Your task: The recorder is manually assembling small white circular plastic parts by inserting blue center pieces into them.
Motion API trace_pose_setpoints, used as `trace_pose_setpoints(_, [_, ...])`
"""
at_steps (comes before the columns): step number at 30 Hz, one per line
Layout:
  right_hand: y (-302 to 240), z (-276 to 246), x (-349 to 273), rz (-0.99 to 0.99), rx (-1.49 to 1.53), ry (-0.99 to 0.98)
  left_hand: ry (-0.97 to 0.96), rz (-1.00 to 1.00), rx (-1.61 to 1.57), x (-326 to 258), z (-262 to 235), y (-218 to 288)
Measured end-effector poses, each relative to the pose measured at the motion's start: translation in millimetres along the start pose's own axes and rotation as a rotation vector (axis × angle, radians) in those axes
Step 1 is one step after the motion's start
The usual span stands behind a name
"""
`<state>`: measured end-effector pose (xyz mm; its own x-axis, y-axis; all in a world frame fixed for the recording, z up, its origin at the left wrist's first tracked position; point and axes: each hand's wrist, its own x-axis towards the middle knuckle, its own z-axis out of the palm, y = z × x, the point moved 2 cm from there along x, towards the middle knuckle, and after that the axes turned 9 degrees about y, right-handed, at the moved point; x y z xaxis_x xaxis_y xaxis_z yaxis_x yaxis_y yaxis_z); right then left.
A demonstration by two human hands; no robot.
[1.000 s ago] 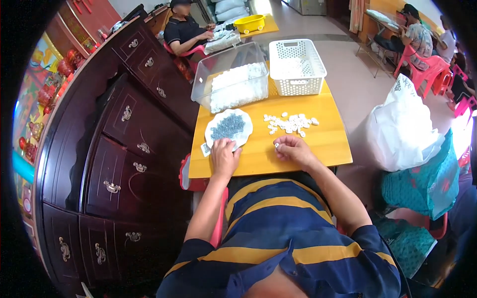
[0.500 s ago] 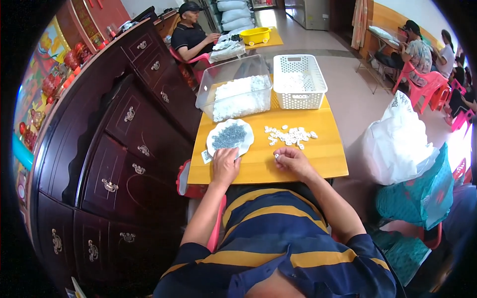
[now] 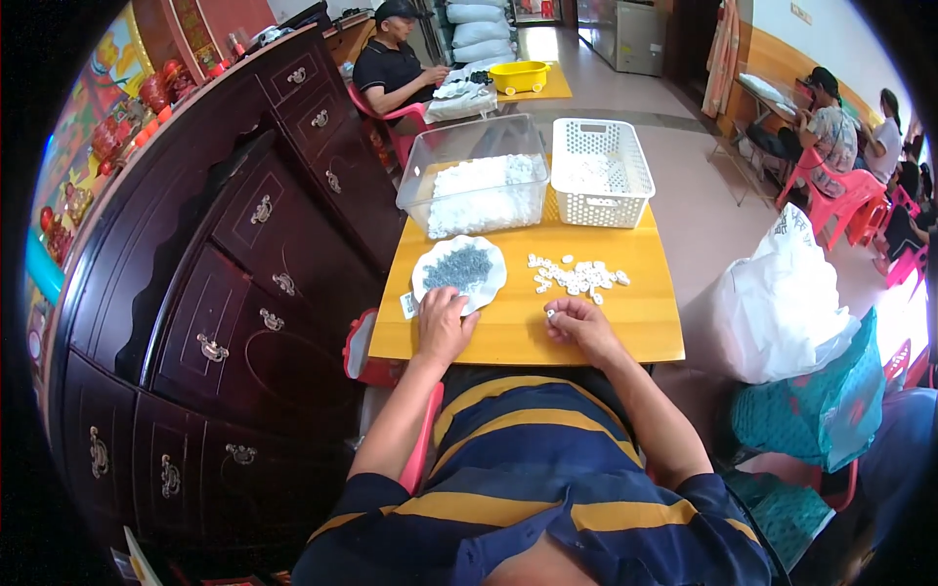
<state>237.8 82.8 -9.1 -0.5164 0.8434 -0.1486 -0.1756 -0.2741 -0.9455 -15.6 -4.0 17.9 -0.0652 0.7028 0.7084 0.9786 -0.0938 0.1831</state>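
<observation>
On the yellow table a scalloped white plate (image 3: 493, 282) holds a heap of small blue-grey pieces (image 3: 457, 266), too small to name surely. My left hand (image 3: 446, 327) lies over the plate's near rim, fingers stretched toward the heap and thumb apart. To the right, my right hand (image 3: 583, 327) pinches a small white plastic piece (image 3: 551, 313) between thumb and fingertips, just above the tabletop. Beyond it lies a loose scatter of similar white plastic pieces (image 3: 583, 277); they are small and roundish.
A clear plastic bin (image 3: 415, 188) of white pieces and a white perforated basket (image 3: 640, 184) stand along the far side of the table (image 3: 518, 337). A dark wooden cabinet (image 3: 220, 264) flanks the left. White (image 3: 772, 313) and teal bags (image 3: 811, 410) stand right. Other people sit farther off.
The view has shifted slightly. My left hand's fingers still rest over the plate's rim, and my right hand still pinches the small white plastic piece.
</observation>
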Motion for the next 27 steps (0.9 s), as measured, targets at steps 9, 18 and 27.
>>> trace_pose_setpoints(9, [0.3, 0.9, -0.3, 0.043, 0.049, 0.005, 0.004, -0.058, -0.067, 1.3, 1.7, -3.5])
trace_pose_setpoints(18, [4.7, -1.5, 2.6, 0.018, 0.015, 0.010, 0.019, -0.047, -0.099, -5.6, 9.7, -7.2])
trace_pose_setpoints(27, [4.6, -1.2, 2.1, -0.003, 0.042, -0.004, 0.024, 0.038, -0.108, -2.1, 2.7, 0.7])
